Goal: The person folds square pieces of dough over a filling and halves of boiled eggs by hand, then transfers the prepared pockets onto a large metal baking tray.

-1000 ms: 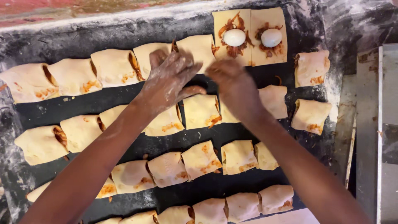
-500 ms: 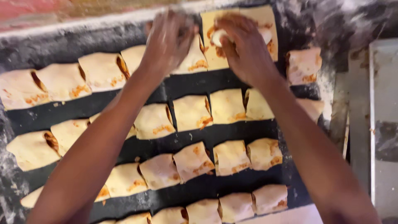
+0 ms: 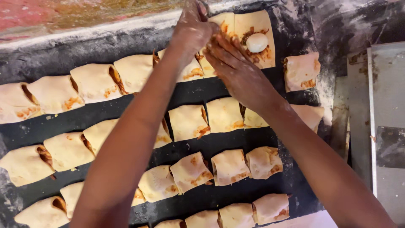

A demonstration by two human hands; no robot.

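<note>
Both hands reach to the far edge of a dark floured worktop (image 3: pixel 84 46). My left hand (image 3: pixel 192 29) and my right hand (image 3: pixel 236 67) pinch and fold a square dough sheet (image 3: pixel 223 23) that carries orange-red filling; what lies under the fingers is hidden. Right beside it lies an open dough square (image 3: pixel 261 25) with filling and a peeled boiled egg (image 3: pixel 257 42) on top. Rows of folded pastry parcels (image 3: pixel 223 114) cover the worktop below my arms.
More folded parcels run along the left (image 3: pixel 55 93) and near rows (image 3: pixel 230 166). Two lone parcels sit at the right (image 3: pixel 301 71). A metal tray (image 3: pixel 386 105) stands at the right edge. Flour dusts the worktop's far corner (image 3: pixel 337 25).
Both hands moved from the middle row up to the far dough squares. One of the two eggs is now covered by my hands and the dough being folded.
</note>
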